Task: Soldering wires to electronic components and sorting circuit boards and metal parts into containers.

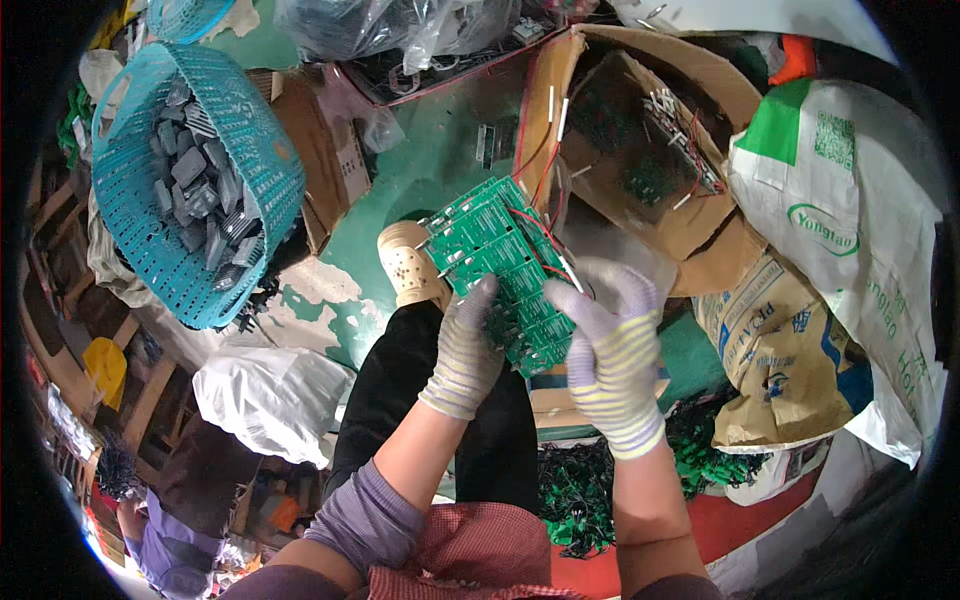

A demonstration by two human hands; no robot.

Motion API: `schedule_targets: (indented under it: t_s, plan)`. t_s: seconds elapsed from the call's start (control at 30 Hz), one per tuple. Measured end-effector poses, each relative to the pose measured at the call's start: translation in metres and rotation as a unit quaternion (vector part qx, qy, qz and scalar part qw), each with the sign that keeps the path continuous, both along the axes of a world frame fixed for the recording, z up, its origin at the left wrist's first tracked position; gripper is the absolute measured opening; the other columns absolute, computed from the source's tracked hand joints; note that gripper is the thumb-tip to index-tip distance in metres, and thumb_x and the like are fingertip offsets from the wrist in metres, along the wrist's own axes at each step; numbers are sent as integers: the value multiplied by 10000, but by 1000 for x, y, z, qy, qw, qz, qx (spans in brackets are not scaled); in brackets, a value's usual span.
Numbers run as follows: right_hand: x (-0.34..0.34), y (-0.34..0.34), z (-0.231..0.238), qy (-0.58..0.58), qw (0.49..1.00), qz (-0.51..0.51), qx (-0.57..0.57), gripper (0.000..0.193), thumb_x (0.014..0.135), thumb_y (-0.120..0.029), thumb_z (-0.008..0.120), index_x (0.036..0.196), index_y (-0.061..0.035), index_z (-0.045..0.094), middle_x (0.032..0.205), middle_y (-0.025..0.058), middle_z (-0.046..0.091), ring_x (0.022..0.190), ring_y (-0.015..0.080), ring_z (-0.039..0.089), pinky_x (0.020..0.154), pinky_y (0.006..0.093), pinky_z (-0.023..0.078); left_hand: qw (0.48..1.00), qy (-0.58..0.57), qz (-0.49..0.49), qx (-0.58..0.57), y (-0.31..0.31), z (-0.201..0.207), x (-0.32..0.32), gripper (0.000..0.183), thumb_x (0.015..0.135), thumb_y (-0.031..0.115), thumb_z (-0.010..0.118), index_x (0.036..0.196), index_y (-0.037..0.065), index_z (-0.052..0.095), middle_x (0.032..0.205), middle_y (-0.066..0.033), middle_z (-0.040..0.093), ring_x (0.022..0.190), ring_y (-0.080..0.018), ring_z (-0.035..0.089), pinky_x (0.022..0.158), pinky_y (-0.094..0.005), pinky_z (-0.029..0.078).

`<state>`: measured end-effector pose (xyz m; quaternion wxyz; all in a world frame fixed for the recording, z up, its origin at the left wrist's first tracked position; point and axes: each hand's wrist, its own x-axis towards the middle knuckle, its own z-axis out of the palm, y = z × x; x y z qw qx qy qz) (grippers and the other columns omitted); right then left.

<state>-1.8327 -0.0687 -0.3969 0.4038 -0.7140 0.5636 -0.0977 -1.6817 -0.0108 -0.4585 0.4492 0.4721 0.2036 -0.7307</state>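
My left hand [465, 350], in a grey-white knit glove, grips a panel of joined green circuit boards [500, 240] by its lower left edge, thumb on top. The panel is tilted above my lap, with metal parts sticking out along its left side. Red wires [546, 235] and a thin white stick-like piece [573, 272] lie at its right edge. There my right hand [615, 380], in a striped glove, has its thumb against or just over the board. Its fingers are smeared by motion, so whether they hold a wire cannot be made out.
At left stands a blue perforated basket [120, 215] holding dark plastic cases [195, 185]. An open cardboard box [700, 70] with boards and wired pieces is at far right, beside a white sack [820, 190] and a brown paper sack [760, 360]. Green-black cables [580, 490] lie below; a white bag [270, 395] sits left.
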Motion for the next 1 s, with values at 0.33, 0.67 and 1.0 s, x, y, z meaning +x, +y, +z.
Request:
schedule_targets:
  t_s: [0.33,0.67,1.0]
  plan:
    - [-24,4,-29,-29,999,-18,-19,465,721,-112,482,1141,-138,679,1452,238,395,1295,469,387,1112,524,275,999,4,12,36,3,-4,-1,500,883,367,657,1274,79,536,1174,-79,633,1070,-238,619,962,-424,487]
    - [-35,23,-22,-38,998,-46,0,364,673,-77,493,963,-124,708,1376,223,481,1260,423,441,1091,502,307,997,9,44,60,3,-11,3,522,845,404,685,1265,120,558,1185,-68,632,1096,-273,602,992,-486,463]
    - [-37,31,-11,-62,990,-113,52,353,894,-160,580,1238,-83,599,1265,167,584,1120,365,564,977,423,440,996,21,51,70,-2,-7,14,453,821,417,680,1181,146,635,1176,-59,650,1150,-265,567,1017,-489,418]
